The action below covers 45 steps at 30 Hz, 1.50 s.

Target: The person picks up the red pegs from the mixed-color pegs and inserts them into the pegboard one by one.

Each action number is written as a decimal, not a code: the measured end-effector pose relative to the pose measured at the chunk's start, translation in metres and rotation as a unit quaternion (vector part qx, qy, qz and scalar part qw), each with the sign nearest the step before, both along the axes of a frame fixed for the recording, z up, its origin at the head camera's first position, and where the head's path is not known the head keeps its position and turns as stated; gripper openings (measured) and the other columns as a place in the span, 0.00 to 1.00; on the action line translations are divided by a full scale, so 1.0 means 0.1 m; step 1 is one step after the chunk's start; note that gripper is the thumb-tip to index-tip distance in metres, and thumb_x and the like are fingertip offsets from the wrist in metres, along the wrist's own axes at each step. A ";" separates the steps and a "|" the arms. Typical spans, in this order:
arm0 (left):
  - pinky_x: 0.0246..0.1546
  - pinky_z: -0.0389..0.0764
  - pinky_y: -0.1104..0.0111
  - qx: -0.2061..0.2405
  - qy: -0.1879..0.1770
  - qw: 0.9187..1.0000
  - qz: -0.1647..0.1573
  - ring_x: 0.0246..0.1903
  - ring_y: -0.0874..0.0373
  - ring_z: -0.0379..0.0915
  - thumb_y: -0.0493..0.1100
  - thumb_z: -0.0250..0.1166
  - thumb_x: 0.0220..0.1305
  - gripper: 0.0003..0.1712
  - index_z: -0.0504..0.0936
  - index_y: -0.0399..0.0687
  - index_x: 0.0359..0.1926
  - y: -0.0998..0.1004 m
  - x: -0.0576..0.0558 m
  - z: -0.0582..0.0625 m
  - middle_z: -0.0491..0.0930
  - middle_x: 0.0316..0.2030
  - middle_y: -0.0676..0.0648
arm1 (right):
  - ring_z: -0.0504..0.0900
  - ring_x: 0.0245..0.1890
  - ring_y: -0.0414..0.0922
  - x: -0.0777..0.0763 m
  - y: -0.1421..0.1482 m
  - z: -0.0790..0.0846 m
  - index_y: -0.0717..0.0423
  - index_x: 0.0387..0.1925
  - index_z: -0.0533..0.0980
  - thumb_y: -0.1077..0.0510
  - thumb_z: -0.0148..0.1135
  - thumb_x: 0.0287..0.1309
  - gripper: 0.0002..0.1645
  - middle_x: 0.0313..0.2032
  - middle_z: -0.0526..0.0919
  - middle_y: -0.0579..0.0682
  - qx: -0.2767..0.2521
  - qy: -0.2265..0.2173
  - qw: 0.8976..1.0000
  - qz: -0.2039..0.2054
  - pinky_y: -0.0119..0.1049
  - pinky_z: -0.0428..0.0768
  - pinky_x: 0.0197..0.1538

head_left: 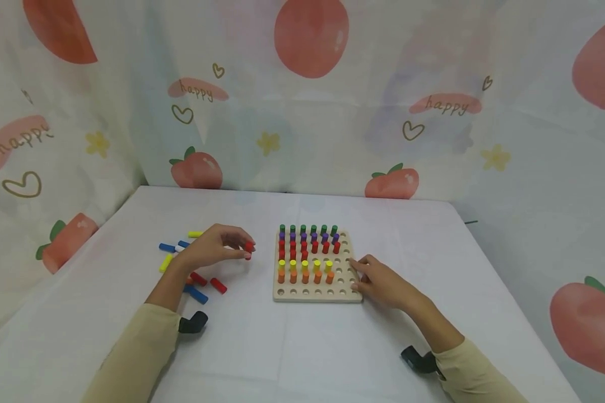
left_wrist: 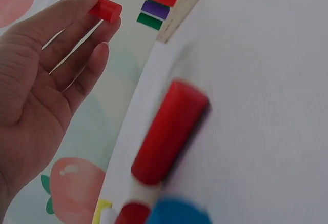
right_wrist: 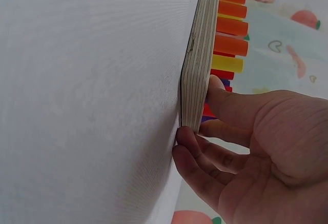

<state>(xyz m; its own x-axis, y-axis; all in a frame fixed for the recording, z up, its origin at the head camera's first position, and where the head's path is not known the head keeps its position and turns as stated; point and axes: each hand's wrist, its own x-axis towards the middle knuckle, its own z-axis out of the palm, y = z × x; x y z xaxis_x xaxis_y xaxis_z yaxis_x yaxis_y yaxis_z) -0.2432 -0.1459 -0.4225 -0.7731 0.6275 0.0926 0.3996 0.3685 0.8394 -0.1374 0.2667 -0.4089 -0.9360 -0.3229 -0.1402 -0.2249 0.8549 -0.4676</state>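
My left hand (head_left: 213, 246) pinches a red peg (left_wrist: 106, 9) between thumb and fingertips, above the table and left of the wooden pegboard (head_left: 316, 299). My right hand (head_left: 383, 283) grips the board's right edge; in the right wrist view the thumb (right_wrist: 218, 88) lies on the top face while the fingers curl at the side. Rows of upright pegs fill much of the board: green (head_left: 303, 229) at the back, then purple, red, yellow (head_left: 305, 265) and orange (head_left: 305, 277). The second red row has pegs only at its left. Holes show along the front and right.
Loose pegs lie scattered beneath and around my left hand, among them a red one (head_left: 218, 285), a blue one (head_left: 196, 294) and a yellow one (head_left: 166, 262). A white cloth (head_left: 302, 352) covers the table. Printed curtains (head_left: 322, 134) stand behind and at both sides.
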 end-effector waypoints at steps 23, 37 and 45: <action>0.53 0.82 0.61 0.032 0.010 0.998 -0.046 0.45 0.54 0.81 0.41 0.76 0.63 0.19 0.86 0.39 0.53 0.61 -0.08 0.11 0.86 0.44 0.51 | 0.74 0.39 0.44 0.00 0.01 -0.04 0.67 0.72 0.68 0.56 0.69 0.68 0.37 0.51 0.76 0.56 -0.001 0.010 1.000 0.015 0.37 0.79 0.42; 0.56 0.81 0.62 0.034 -0.010 0.999 -0.032 0.48 0.55 0.82 0.38 0.74 0.65 0.17 0.86 0.41 0.54 0.82 -0.07 0.09 0.86 0.45 0.51 | 0.74 0.39 0.45 0.01 0.00 -0.02 0.67 0.72 0.68 0.56 0.69 0.68 0.37 0.51 0.76 0.57 0.002 0.008 1.000 0.010 0.38 0.80 0.43; 0.54 0.81 0.63 0.041 -0.009 0.998 -0.036 0.46 0.55 0.83 0.38 0.75 0.64 0.16 0.87 0.45 0.53 0.90 -0.09 0.07 0.86 0.45 0.52 | 0.74 0.39 0.44 0.01 -0.01 -0.01 0.67 0.72 0.68 0.56 0.69 0.68 0.37 0.51 0.76 0.57 0.008 0.010 1.000 0.009 0.37 0.79 0.42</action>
